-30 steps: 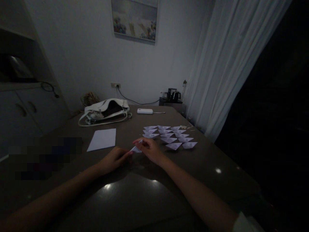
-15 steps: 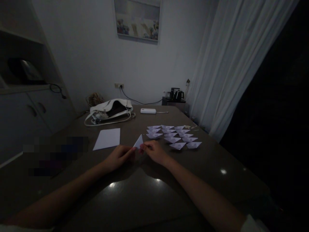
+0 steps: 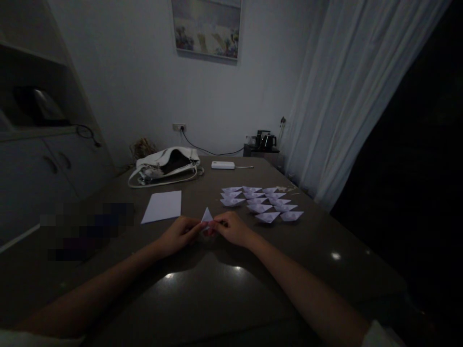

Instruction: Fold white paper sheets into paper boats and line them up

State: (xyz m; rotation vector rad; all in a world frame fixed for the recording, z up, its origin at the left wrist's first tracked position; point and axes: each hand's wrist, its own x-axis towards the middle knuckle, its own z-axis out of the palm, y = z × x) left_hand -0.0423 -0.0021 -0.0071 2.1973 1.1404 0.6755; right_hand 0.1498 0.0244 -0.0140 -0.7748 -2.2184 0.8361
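Between my two hands is a small piece of folded white paper point(image 3: 207, 215), its pointed tip upward. My left hand point(image 3: 182, 233) pinches its left side, thumb toward the middle. From the other side my right hand point(image 3: 232, 228) grips it, the thumbs almost meeting. The paper's lower part is mostly hidden by the fingers. To the right, folded white paper boats point(image 3: 267, 217) stand in rows on the dark table point(image 3: 202, 308). A stack of white paper point(image 3: 162, 206) lies flat beyond my left hand.
A white handbag point(image 3: 164, 166) sits at the table's back left. Near the far edge lies a white power bank point(image 3: 223, 165) with a short cable. Small scraps point(image 3: 285, 189) are behind the boats. A pale curtain point(image 3: 336, 96) hangs at the right.
The folded paper has turned more upright and sits slightly lower. My left thumb has moved in toward the right one, and both hands now hold the paper's lower edge.
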